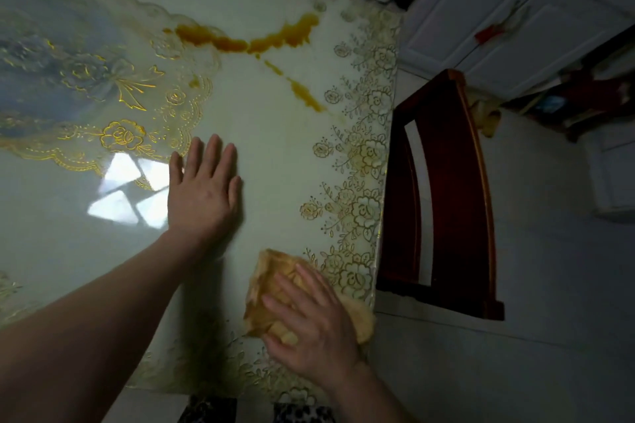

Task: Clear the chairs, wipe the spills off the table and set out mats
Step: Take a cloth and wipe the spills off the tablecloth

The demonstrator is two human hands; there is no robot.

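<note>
A glossy pale table [275,134] with gold flower trim fills the left of the view. An orange-brown spill [247,41] runs across its far part, and a thinner streak [305,96] trails toward the right edge. My left hand [202,192] lies flat on the table with fingers straight and spread. My right hand [309,323] presses a yellow cloth [271,271] onto the near right corner, fingers spread over it. The cloth lies well short of the spill.
A dark red wooden chair [450,189] stands pushed against the table's right edge. A gold-patterned translucent mat [89,79] covers the table's left part. White cabinet doors [508,10] and clutter stand at the back right. Pale tiled floor [549,319] lies to the right.
</note>
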